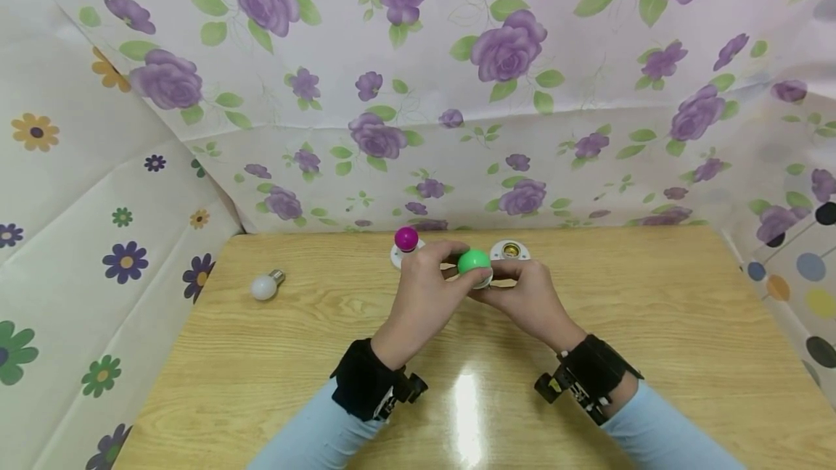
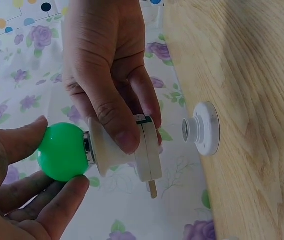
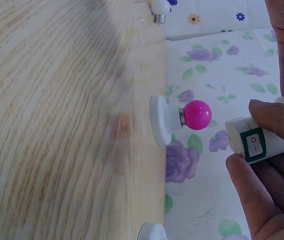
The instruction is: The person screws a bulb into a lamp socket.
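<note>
Fingers and thumb of my left hand grip a round green bulb. My right hand holds a white plug-in lamp socket with metal prongs and a switch on its side, seen best in the right wrist view. The bulb's metal base sits at the socket's mouth, partly showing between the two. Both hands hold the pair above the table, near its back edge. Just behind them stand a white round lamp holder bearing a magenta bulb and a bare white lamp holder with a brass-coloured inside.
A white bulb with a metal base lies on its side at the left of the wooden table. Flowered cloth hangs behind the table's back edge and along both sides.
</note>
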`<state>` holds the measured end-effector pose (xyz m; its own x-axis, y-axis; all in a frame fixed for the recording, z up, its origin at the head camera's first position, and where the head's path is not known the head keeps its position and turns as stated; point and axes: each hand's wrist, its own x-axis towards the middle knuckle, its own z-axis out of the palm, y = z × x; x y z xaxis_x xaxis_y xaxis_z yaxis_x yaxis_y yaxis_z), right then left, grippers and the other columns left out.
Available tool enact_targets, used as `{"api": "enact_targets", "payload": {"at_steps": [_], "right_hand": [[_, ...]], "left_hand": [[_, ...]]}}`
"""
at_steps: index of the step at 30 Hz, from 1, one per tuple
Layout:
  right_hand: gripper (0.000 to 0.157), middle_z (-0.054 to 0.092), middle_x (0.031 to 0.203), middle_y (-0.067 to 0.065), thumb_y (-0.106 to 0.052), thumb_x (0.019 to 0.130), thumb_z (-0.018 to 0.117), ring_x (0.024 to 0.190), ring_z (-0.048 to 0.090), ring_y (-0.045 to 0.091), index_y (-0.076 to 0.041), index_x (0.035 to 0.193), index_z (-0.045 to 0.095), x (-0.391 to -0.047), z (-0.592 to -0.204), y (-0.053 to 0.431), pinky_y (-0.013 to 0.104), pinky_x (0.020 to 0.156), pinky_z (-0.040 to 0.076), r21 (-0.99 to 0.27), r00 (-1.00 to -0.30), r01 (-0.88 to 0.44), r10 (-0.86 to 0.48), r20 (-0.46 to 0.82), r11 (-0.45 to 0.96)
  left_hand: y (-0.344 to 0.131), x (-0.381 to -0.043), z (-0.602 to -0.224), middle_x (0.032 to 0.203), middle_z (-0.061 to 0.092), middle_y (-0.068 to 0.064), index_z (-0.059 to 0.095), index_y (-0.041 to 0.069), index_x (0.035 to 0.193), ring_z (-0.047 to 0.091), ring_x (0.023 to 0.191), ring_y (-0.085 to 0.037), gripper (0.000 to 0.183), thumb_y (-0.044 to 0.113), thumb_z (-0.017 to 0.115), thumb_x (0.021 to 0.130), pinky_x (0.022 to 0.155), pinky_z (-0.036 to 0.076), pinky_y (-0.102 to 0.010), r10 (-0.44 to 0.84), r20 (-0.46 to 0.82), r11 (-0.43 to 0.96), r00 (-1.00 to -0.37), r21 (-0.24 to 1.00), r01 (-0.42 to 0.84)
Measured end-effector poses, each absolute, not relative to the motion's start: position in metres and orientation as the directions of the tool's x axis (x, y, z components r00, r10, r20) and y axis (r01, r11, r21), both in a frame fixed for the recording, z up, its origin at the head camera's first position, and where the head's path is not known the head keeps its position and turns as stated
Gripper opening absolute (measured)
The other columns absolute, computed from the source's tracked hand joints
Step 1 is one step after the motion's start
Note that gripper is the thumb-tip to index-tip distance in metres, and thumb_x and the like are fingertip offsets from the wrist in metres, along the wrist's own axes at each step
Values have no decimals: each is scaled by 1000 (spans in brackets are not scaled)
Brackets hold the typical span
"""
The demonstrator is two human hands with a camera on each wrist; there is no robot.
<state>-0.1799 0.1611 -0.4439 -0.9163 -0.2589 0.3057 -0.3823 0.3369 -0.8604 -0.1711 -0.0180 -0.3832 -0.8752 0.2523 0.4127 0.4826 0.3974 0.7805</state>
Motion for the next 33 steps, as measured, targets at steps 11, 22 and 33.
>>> {"api": "enact_targets", "payload": {"at_steps": [11,22,33], "right_hand": [[28,64,97,-14,-40,77,73,96,58,7,-28,102,69,-182,-446,161,26,73,51,-838,-911,-397,-270,311,375],[29,65,96,-12,-39,77,74,94,58,8,-27,102,70,-181,-447,161,25,70,51,-847,-916,-389,-249,314,363],[31,66,94,-13,-40,73,77,90,60,7,-27,100,70,-181,-445,159,25,69,52,-863,-933,-353,-209,294,363]], "left_hand": [[-21,-172,-385,99,63,2,66,7,102,57,94,-5,29,26,73,81,74,50,-22,289,426,420,-857,748,513],[-24,-174,-382,114,61,-2,59,3,121,55,102,-5,45,25,70,83,78,49,-24,350,329,421,-877,781,461],[-22,-172,-383,103,65,1,65,5,112,59,91,-3,38,33,67,85,74,49,-20,301,401,447,-865,743,499]]}}
